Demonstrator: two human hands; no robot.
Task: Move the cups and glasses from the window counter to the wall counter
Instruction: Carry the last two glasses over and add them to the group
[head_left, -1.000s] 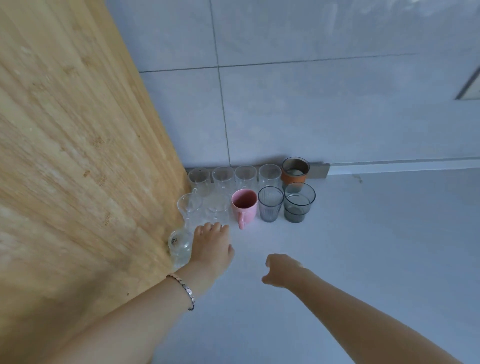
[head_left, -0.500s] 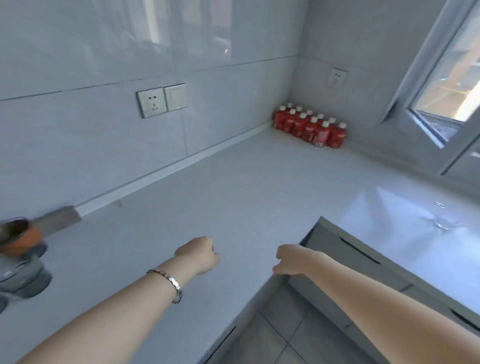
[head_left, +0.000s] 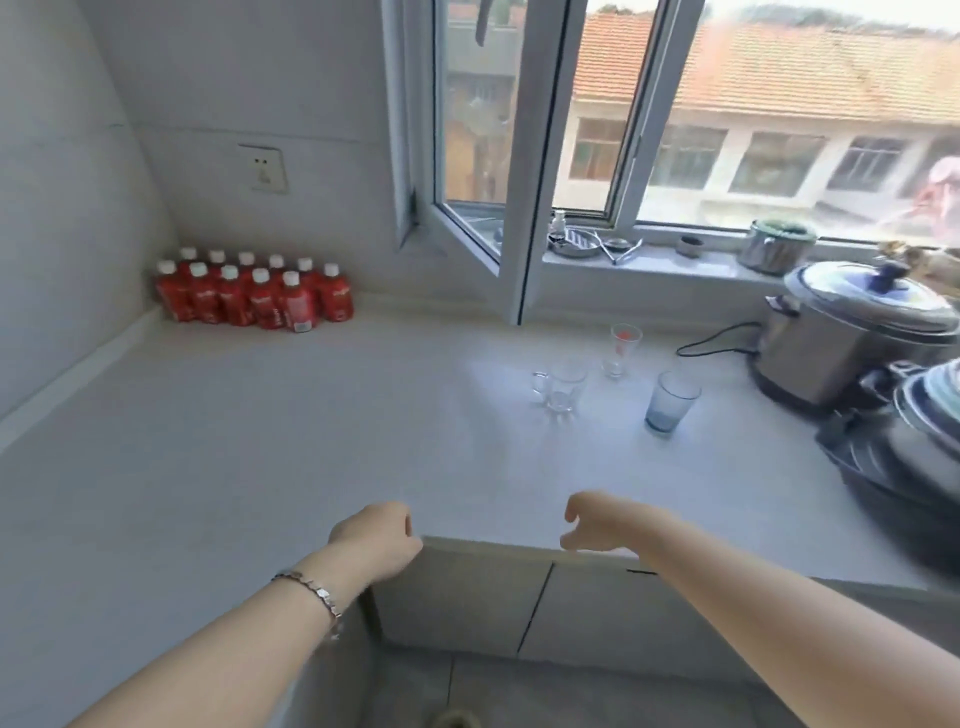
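Three drinking vessels stand on the white window counter (head_left: 426, 426): a clear glass mug with a handle (head_left: 562, 387), a tall clear glass with a red mark (head_left: 622, 349) behind it, and a blue-tinted tumbler (head_left: 670, 401) to the right. My left hand (head_left: 376, 535), with a bracelet at the wrist, is loosely curled and holds nothing, near the counter's front edge. My right hand (head_left: 597, 522) hovers over that edge with fingers slightly apart, empty. Both hands are well short of the glasses.
Several red bottles (head_left: 254, 293) fill the back left corner. A steel cooker (head_left: 852, 338) and stacked pots (head_left: 914, 447) crowd the right side, with a black cord (head_left: 719, 340) behind the glasses. An open window sash (head_left: 478, 228) juts over the counter. Cabinet doors (head_left: 519, 597) sit below.
My view has swung right from the wall counter with its grouped cups to the window counter. Both hands came away empty and now reach toward the window side.
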